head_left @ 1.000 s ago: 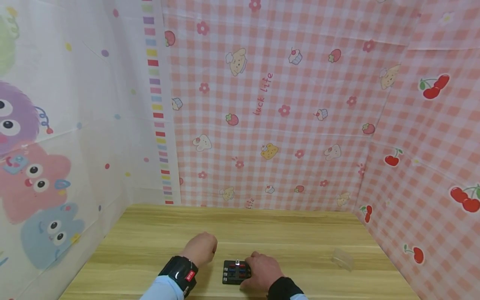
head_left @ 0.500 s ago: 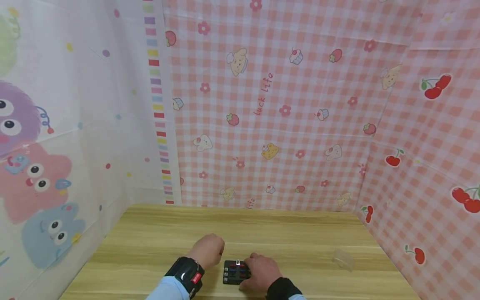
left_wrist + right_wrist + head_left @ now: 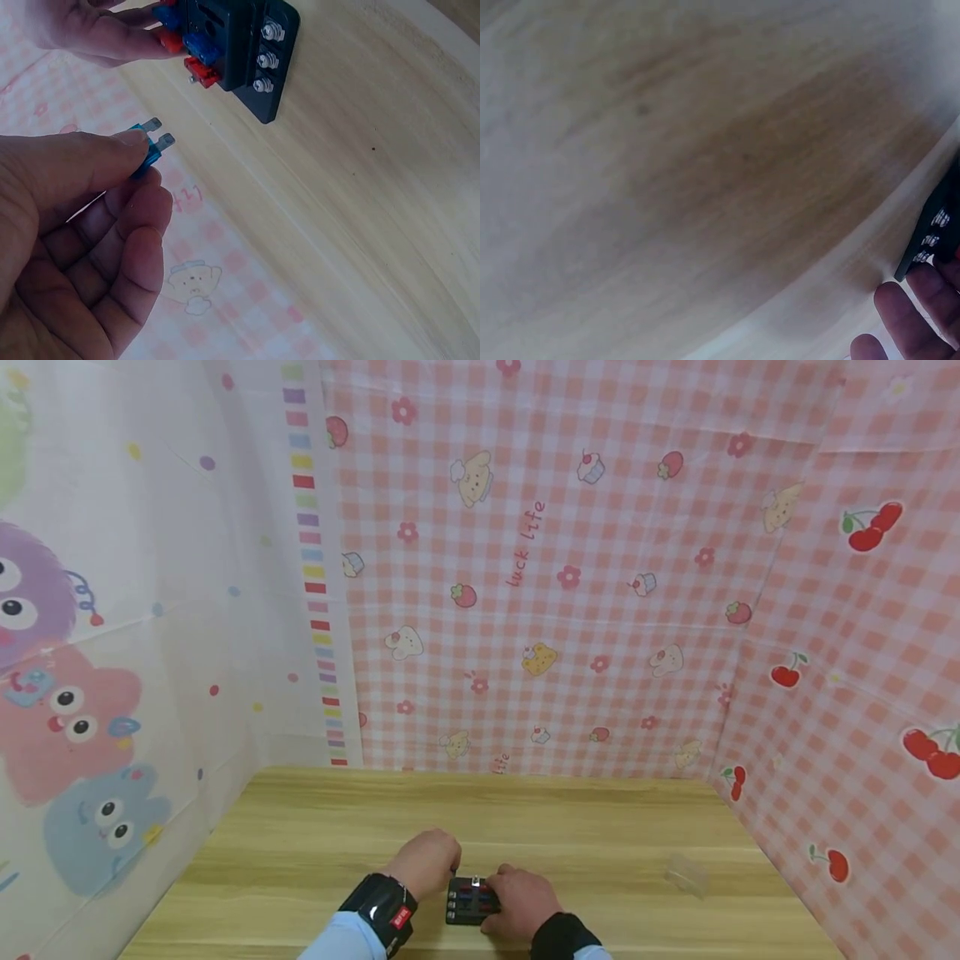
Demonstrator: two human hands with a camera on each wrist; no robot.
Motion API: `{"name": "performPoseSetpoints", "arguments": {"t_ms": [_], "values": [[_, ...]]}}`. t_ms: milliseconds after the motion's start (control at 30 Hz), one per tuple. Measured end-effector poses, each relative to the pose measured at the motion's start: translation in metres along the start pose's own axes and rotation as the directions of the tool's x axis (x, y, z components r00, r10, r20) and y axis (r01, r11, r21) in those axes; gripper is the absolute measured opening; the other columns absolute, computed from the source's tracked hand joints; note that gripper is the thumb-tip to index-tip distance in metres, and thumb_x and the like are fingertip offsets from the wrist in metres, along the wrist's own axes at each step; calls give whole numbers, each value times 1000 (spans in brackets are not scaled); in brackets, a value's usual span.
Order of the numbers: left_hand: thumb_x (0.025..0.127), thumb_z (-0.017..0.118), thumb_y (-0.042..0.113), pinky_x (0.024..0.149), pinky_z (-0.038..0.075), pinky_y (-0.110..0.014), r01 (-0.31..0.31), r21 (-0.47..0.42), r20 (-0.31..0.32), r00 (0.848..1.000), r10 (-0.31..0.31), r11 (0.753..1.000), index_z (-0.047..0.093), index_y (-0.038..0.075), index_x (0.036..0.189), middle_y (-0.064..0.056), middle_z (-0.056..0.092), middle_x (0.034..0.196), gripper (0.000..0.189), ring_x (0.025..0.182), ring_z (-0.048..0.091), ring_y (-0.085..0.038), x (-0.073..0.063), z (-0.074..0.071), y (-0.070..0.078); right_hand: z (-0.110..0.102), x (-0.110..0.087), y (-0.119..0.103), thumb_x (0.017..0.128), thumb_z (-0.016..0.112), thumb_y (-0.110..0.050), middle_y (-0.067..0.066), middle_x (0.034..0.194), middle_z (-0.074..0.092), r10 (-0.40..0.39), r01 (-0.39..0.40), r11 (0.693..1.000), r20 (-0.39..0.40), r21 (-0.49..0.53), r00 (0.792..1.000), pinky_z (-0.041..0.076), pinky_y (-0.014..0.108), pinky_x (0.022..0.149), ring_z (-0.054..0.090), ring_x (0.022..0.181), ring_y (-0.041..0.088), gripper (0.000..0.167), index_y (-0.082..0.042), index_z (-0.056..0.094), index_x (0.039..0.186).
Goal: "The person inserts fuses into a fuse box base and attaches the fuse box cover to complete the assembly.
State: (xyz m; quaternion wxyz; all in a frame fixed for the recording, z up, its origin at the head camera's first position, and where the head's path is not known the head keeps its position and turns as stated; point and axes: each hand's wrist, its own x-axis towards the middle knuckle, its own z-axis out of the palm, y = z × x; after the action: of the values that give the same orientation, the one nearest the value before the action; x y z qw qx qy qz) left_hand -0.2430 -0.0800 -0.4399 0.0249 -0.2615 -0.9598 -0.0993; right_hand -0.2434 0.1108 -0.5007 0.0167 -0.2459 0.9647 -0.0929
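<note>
Between thumb and index finger my left hand [image 3: 425, 862] pinches a blue blade fuse [image 3: 147, 154]. Its two metal prongs point away from the fingertips, toward the upper right in the left wrist view. A black fuse block [image 3: 463, 910] lies on the table just right of that hand, with a gap between fuse and block. Red fuses [image 3: 201, 70] and blue fuses [image 3: 201, 46] sit in it, and screw terminals [image 3: 267, 59] line one side. My right hand [image 3: 525, 902] grips the block's right side, covering part of it. The right wrist view catches only fingers and the block's edge.
A clear plastic piece [image 3: 686, 877] lies on the wooden table [image 3: 585, 818] to the right. Patterned cloth walls, one of them pink-checked [image 3: 525, 610], enclose the table at the back and both sides.
My left hand has moved right, up close to the fuse block's upper left corner. The right hand and the block have stayed nearly in place.
</note>
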Motion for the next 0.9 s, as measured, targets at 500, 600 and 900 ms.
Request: {"name": "performPoseSetpoints", "arguments": {"t_ms": [500,600,900], "values": [[78,76,-3,65,47,-25,-47,-73,67,996,52,996,75,9,76,7,61,67,12,62,50,-7,2,4,10,-4,-2,-3,74,87,-36,-6,81,53,-16,16,1000,3,11,1000,44,28,67,49,68,9,41,-9,72,101],[77,76,-4,65,47,-24,-48,-82,87,995,55,996,76,10,77,8,63,67,14,61,51,-6,3,6,12,-6,-3,-4,73,87,-35,-6,80,52,-21,21,1000,-7,6,1000,43,28,67,49,68,9,40,-9,72,100],[77,77,-4,62,44,-22,-44,-86,125,991,54,995,75,10,77,9,60,65,13,59,48,-5,-1,11,18,-4,-3,-5,73,88,-35,-7,78,51,-26,26,1000,-25,1,999,43,28,65,48,67,8,39,-10,72,99]]}}
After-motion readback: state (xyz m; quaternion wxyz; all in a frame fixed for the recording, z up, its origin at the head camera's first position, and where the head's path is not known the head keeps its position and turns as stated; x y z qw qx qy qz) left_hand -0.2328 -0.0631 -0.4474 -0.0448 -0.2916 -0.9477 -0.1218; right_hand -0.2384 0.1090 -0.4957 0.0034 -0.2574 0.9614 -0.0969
